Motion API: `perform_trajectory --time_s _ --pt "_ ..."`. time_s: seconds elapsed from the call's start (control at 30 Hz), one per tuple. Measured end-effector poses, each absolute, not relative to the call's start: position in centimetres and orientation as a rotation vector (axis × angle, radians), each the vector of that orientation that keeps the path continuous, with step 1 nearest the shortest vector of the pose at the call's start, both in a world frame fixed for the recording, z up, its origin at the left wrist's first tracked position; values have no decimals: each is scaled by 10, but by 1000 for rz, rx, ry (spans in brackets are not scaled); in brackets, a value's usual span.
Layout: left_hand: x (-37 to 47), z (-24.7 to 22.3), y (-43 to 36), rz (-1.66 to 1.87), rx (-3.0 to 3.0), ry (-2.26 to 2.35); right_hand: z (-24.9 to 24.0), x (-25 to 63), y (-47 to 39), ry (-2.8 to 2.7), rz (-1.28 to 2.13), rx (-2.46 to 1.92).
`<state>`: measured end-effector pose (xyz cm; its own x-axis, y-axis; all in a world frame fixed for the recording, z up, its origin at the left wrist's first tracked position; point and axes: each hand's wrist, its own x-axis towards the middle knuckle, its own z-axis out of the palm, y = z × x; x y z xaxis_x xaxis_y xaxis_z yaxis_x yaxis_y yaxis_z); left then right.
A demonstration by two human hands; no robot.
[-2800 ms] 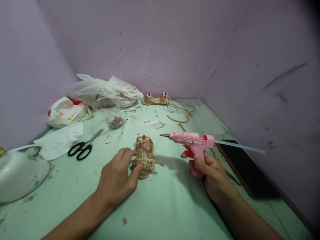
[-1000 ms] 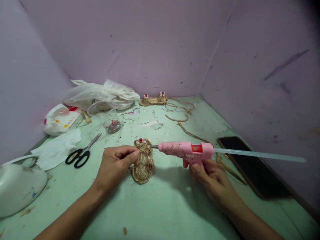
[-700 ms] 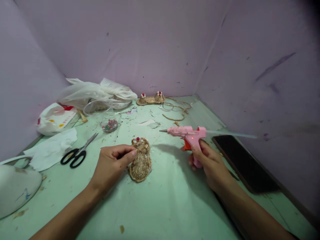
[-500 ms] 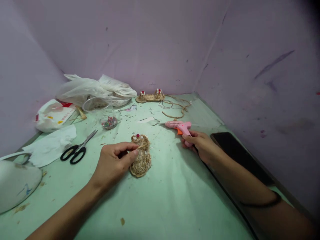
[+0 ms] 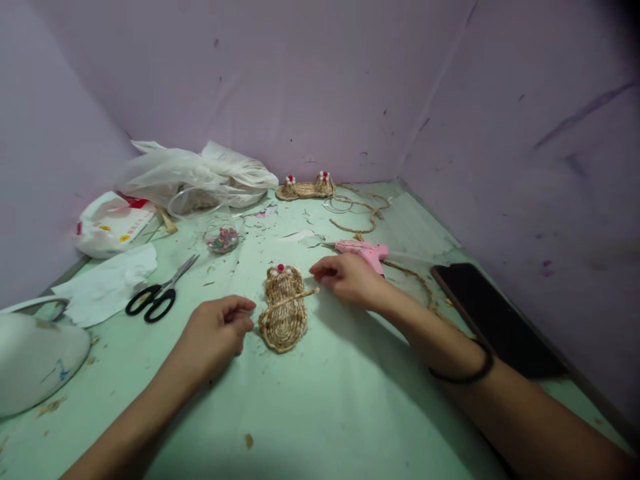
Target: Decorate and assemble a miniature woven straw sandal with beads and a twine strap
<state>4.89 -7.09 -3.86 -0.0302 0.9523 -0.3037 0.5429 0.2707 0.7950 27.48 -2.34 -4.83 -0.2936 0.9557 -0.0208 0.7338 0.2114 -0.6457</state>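
A woven straw piece [image 5: 283, 327] shaped like a small sole lies on the green table, with a red bead and white beads at its far end. A loose strand of twine [image 5: 295, 298] crosses its middle and sticks out to the right. My left hand [image 5: 216, 337] is just left of the piece, fingers apart and holding nothing. To the right of the piece, my right hand [image 5: 347, 280] is open near the strand's end, not touching it. Behind my right hand the pink glue gun [image 5: 367, 251] rests on the table.
Black-handled scissors [image 5: 163, 293], white paper [image 5: 107, 283] and a white rounded object [image 5: 40, 363] are at left. A bead dish [image 5: 223, 240] and plastic bags [image 5: 200, 177] stand farther back. A finished-looking straw piece [image 5: 306, 191] is by the wall. A dark phone [image 5: 495, 320] lies right.
My right hand has let go of the glue gun and moved left toward the straw piece. My left hand has let go of the strand and drawn back left. The strand now lies across the piece.
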Motion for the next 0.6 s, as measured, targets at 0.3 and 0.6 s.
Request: perform_trajectory --time_s 0.3,0.6 --pt "58 -33 -79 650 1033 1522 -63 256 -39 -2033 913 -1334" --pt "56 -40 -79 702 905 1218 -52 250 -65 -1079 1808 -896"
